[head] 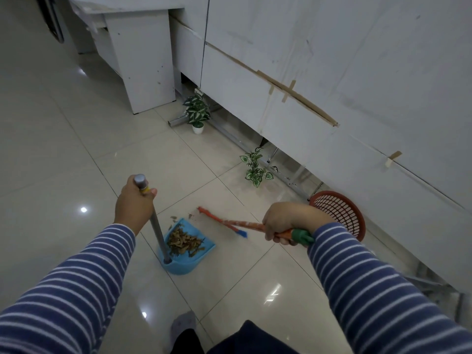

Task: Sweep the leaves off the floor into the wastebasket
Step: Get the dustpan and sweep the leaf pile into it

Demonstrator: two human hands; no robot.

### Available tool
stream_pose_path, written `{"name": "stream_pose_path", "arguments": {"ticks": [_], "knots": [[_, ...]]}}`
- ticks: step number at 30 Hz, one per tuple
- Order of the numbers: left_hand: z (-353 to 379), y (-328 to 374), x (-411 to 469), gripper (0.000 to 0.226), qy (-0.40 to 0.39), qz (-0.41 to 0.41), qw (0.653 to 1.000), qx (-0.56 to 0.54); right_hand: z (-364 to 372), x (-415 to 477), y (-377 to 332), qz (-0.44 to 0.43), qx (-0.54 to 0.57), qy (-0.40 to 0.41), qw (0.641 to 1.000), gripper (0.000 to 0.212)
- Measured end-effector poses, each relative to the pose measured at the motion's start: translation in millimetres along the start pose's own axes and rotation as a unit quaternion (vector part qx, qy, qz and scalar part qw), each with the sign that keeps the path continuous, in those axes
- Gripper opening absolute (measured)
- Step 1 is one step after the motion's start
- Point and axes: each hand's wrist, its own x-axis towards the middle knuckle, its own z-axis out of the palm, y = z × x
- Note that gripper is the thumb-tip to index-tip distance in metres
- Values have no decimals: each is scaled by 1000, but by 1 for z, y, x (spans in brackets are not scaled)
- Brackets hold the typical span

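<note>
Most of the dry brown leaves [184, 241] are sitting in a heap inside the light blue plastic dustpan [187, 247], which rests on the glossy pale tiled floor [76, 149] just in front of the person. The left hand [134, 203] is wrapped tight around the top of the dustpan's grey metal pole [156, 226], holding it upright. The right hand [287, 222] is closed on the orange broom handle with the green end cap [258, 224], with the blue-bristled head [241, 233] just right of the pan's lip. A few stray leaf bits [176, 217] lie on the floor at the pan's far edge, so I'd say finish with short, light flicks toward the pan mouth and keep the lip pressed flat so nothing slides under. The red plastic mesh wastebasket [339, 213] is close by on the right, against the white panel wall [332, 72]. When carrying the pan over, probably tilt it back a little so the pile doesn't spill.
</note>
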Motion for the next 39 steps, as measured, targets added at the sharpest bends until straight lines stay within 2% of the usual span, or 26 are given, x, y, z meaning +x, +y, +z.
{"name": "stream_pose_path", "arguments": {"ticks": [2, 9, 14, 17, 20, 24, 29, 32, 36, 39], "knots": [[-1, -1, 0, 17, 11, -1, 1000, 2, 5, 14, -3, 9, 0, 11, 1000, 14], [3, -2, 0, 18, 5, -2, 1000, 11, 46, 48, -14, 3, -37, 18, 999, 22], [6, -3, 4, 19, 12, 1, 1000, 11, 31, 30, -29, -37, -127, -35, 991, 23], [7, -2, 7, 19, 13, -5, 1000, 3, 12, 17, -33, -44, -142, -36, 988, 18], [7, -3, 9, 19, 13, -2, 1000, -6, -2, 12, -33, -34, -110, -11, 993, 11], [10, -3, 12, 18, 13, 3, 1000, -4, -14, 20, -31, -21, -84, 38, 996, 23], [15, -1, 18, 17, 4, 3, 1000, -2, -21, 48, -23, 7, -4, 84, 996, 17], [17, 1, 20, 16, -4, 4, 1000, -5, -14, 68, -13, 12, 63, 118, 991, 23], [18, 1, 21, 15, -17, 9, 1000, -6, 5, 83, -9, 28, 66, 94, 993, 22], [21, 1, 21, 15, -20, 15, 1000, -5, 18, 83, -14, 39, 23, 43, 998, 21]]}}
